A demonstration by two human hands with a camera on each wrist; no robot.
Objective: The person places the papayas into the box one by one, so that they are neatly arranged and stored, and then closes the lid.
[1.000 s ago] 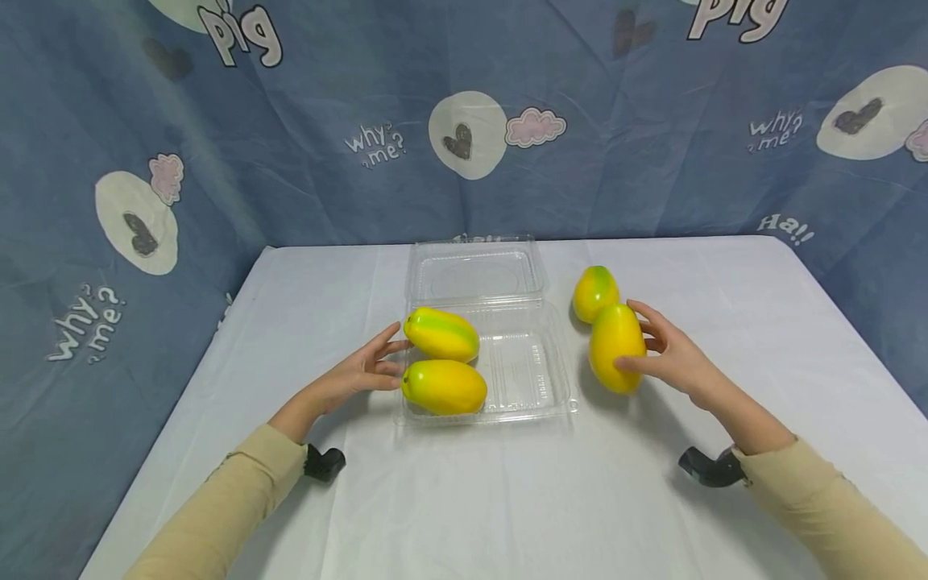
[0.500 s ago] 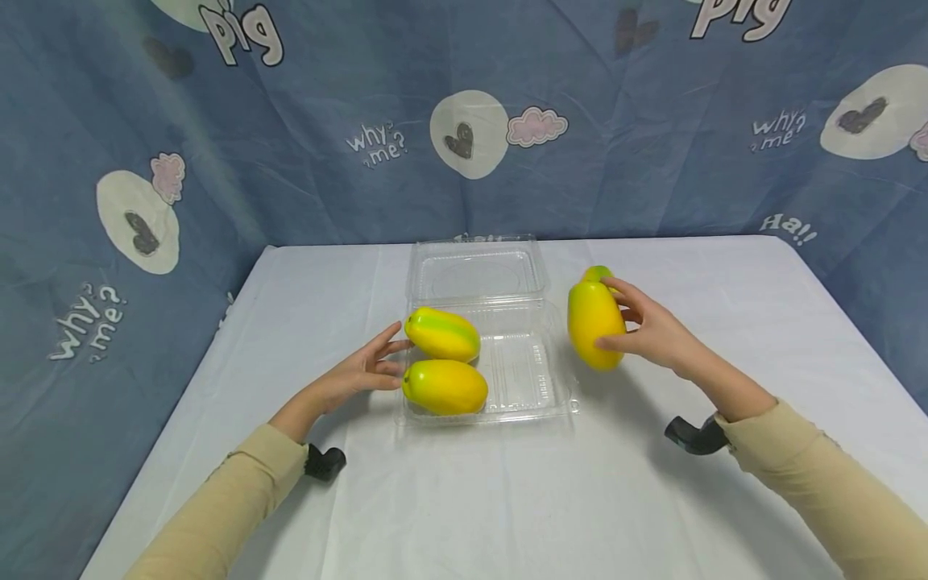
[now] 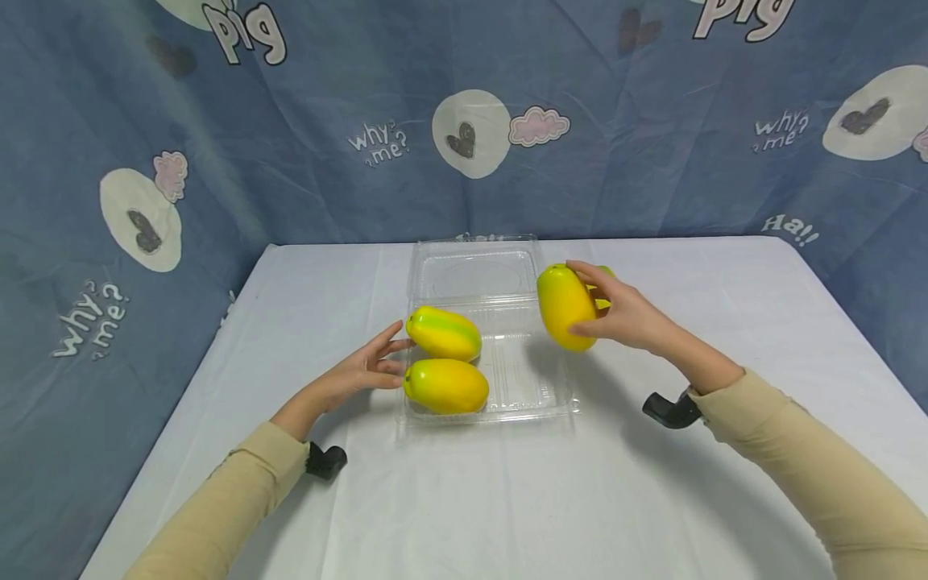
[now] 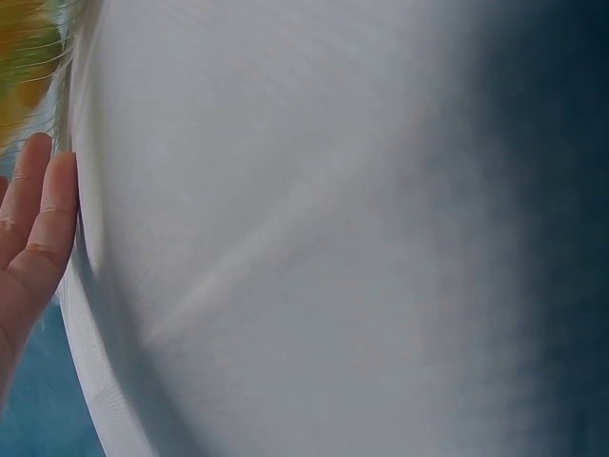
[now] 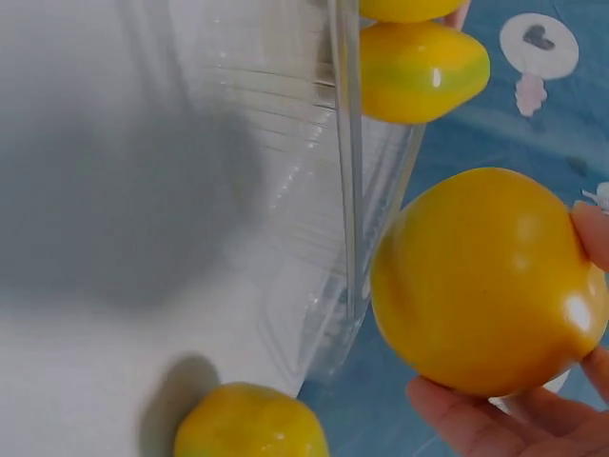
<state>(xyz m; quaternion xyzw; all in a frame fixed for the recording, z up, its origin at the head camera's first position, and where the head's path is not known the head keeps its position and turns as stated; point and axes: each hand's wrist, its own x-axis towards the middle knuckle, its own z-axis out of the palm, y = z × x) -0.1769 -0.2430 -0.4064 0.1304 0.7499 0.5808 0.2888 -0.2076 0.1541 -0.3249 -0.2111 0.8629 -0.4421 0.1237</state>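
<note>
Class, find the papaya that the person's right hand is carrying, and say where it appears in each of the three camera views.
Head: held papaya right of centre, gripped by the right hand above the clear box.
Left wrist: not in it.
Right wrist: held papaya at lower right, fingertips along its edge.
Shared landmark: the clear box, upper middle in the right wrist view.

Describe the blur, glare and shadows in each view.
Head view: sharp, evenly lit; the held papaya shadows the clear clamshell box. Left wrist view: soft, smeared white tablecloth, dark right side. Right wrist view: close papaya shows small glare spots; broad grey shadow at left.
</note>
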